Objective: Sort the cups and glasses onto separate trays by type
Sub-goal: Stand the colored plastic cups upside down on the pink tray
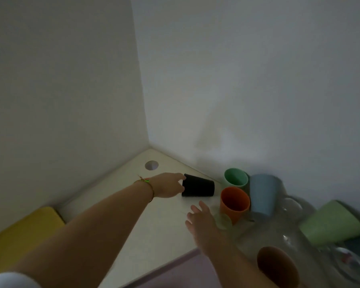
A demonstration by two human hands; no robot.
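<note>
A black cup (pixel 197 186) lies tipped on its side on the white table, and my left hand (pixel 168 185) grips it at its rim end. My right hand (pixel 202 219) hovers open just left of an orange cup (pixel 234 202), fingers spread, holding nothing. Behind the orange cup stand a mint-green cup (pixel 236 177) and a blue cup (pixel 263 193). A light-green cup (pixel 333 223) lies tilted at the right. A brown cup (pixel 276 265) sits near the bottom. Clear glasses (pixel 289 206), blurred, stand among the cups.
The table (pixel 154 231) fits into a corner of two white walls. A round grey cable hole (pixel 151 165) is in the far corner. A yellow tray (pixel 23 231) lies at the left edge. A lilac surface (pixel 185 271) shows along the near table edge.
</note>
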